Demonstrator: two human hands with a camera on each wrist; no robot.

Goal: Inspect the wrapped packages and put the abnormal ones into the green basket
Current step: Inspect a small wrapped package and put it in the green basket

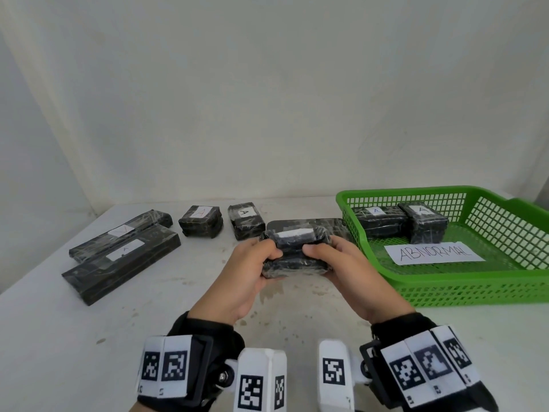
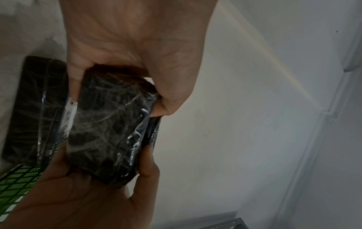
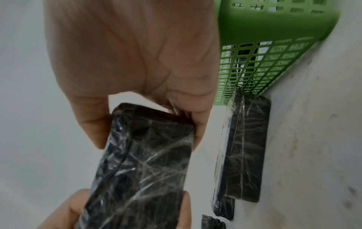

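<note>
A small black package (image 1: 294, 254) wrapped in clear film, with a white label on its top face, is held above the table between both hands. My left hand (image 1: 252, 269) grips its left end and my right hand (image 1: 335, 263) grips its right end, thumbs on the near face. The same package (image 2: 109, 128) fills the left wrist view, and in the right wrist view the package (image 3: 141, 167) shows crinkled film. The green basket (image 1: 445, 286) stands at the right with two labelled black packages (image 1: 401, 221) inside and a paper marked ABNORMAL (image 1: 433, 254).
A flat black package (image 1: 312, 226) lies on the table behind my hands, against the basket's left wall. Two small labelled packages (image 1: 222, 223) sit further back, and two long black packages (image 1: 121, 251) lie at the left. A white wall closes the back.
</note>
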